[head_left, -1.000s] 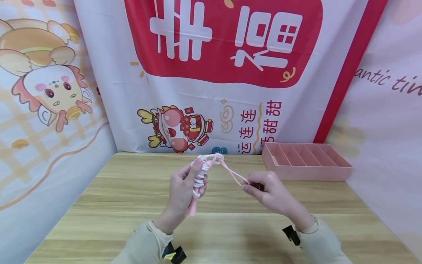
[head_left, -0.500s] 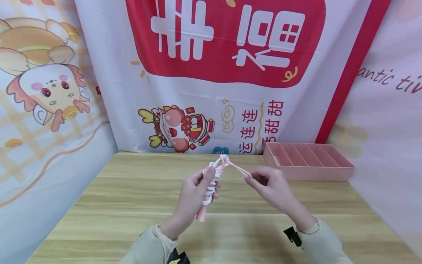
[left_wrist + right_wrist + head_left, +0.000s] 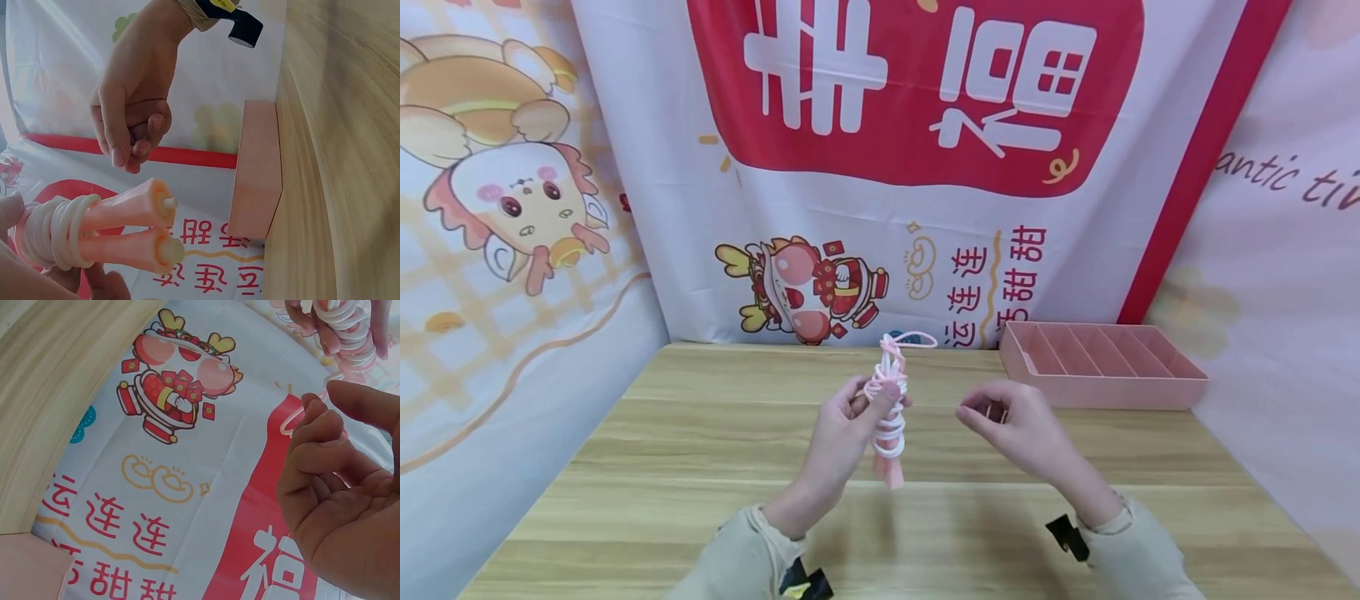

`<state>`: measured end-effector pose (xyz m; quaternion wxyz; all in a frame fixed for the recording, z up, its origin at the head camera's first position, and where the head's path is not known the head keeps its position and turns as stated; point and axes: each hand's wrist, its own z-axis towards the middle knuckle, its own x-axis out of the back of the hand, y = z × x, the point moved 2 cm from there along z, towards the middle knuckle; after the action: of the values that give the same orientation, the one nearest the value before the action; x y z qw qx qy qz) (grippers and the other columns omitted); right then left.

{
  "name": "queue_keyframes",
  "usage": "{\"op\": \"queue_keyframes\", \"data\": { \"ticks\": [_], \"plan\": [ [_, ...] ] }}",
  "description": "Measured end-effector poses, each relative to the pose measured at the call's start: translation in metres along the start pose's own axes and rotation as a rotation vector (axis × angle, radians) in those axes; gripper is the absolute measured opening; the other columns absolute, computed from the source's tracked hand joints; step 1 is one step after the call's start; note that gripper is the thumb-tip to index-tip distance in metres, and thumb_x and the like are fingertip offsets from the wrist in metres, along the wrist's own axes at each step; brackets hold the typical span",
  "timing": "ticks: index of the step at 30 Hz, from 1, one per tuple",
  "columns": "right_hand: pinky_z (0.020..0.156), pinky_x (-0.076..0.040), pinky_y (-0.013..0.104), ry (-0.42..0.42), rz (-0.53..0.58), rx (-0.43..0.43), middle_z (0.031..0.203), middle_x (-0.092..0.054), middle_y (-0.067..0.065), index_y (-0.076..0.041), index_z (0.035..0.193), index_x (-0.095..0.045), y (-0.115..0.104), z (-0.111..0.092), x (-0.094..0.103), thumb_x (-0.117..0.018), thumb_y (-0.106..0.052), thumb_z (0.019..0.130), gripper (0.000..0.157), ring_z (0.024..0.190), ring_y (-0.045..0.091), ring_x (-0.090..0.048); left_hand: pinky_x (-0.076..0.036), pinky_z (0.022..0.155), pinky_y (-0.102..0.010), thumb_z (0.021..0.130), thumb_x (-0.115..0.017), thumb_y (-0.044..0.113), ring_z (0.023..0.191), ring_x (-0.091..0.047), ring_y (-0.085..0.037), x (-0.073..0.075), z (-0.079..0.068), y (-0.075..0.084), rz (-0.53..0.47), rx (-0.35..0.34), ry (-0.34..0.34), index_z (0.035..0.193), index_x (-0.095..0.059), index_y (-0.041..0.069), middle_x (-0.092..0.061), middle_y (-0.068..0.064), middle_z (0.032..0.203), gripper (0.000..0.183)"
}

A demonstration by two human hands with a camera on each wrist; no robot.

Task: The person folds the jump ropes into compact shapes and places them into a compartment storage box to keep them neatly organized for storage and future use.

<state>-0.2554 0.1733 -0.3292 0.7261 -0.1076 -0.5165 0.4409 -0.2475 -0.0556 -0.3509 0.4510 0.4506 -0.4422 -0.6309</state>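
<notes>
A jump rope (image 3: 891, 423) with its white and pink cord wound round its pink handles (image 3: 125, 206) stands roughly upright above the table. My left hand (image 3: 842, 433) grips the wound bundle, thumb across the front. At the bundle's top a small pale loop of cord (image 3: 917, 340) sticks out to the right, held by neither hand. To the right of it hovers my right hand (image 3: 1018, 433), apart from the rope. Its fingers are loosely curled with nothing between them; in the right wrist view a gap shows between thumb and fingertips.
A pink divided box (image 3: 1105, 379) stands at the back right of the wooden table (image 3: 700, 467). Behind the table hangs a printed cloth (image 3: 647, 167) in white and red. Patterned cloths also line the left and right sides.
The right hand has let go of the cord loop, which now stands free at the bundle's top. The left hand moved right, then turned the bundle more upright.
</notes>
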Motion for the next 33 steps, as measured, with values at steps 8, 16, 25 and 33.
{"op": "queue_keyframes", "data": {
  "ticks": [8, 16, 25, 33],
  "plan": [
    [0.063, -0.054, 0.031, -0.072, 0.176, -0.066, 0.086, -0.067, -0.001, -0.012, 0.098, -0.072, -0.006, -0.002, 0.000, -0.076, -0.026, 0.089, 0.017, 0.074, 0.019, -0.063, -0.048, 0.091, -0.037, 0.088, -0.073, 0.045, 0.101, -0.064, -0.027, 0.005, 0.001, 0.007, 0.054, 0.011, 0.012, 0.120, -0.067, 0.008, -0.071, -0.007, 0.108, 0.050],
    [0.080, -0.055, 0.034, -0.196, 0.364, -0.155, 0.107, -0.067, 0.008, -0.005, 0.111, -0.068, -0.010, -0.003, -0.004, -0.077, -0.027, 0.088, 0.033, 0.093, 0.030, -0.066, -0.049, 0.086, -0.037, 0.082, -0.080, 0.040, 0.090, -0.062, -0.023, 0.007, -0.001, 0.010, 0.078, 0.038, 0.034, 0.110, -0.074, 0.008, -0.069, -0.011, 0.099, 0.043],
    [0.083, -0.054, 0.034, -0.155, 0.449, -0.155, 0.111, -0.067, 0.010, -0.001, 0.117, -0.065, -0.015, -0.006, -0.021, -0.079, -0.021, 0.086, 0.040, 0.098, 0.031, -0.064, -0.051, 0.087, -0.039, 0.080, -0.081, 0.041, 0.094, -0.065, -0.023, 0.006, -0.001, 0.006, 0.082, 0.094, 0.026, 0.109, -0.074, 0.006, -0.072, -0.009, 0.098, 0.046],
    [0.091, -0.050, 0.041, -0.029, 0.456, -0.063, 0.113, -0.068, 0.006, -0.006, 0.121, -0.065, -0.021, -0.008, -0.036, -0.084, -0.017, 0.079, 0.047, 0.107, 0.024, -0.062, -0.053, 0.087, -0.038, 0.075, -0.084, 0.045, 0.099, -0.065, -0.023, 0.008, 0.001, 0.002, 0.047, 0.148, 0.054, 0.112, -0.075, 0.009, -0.072, -0.008, 0.103, 0.052]
  ]
}}
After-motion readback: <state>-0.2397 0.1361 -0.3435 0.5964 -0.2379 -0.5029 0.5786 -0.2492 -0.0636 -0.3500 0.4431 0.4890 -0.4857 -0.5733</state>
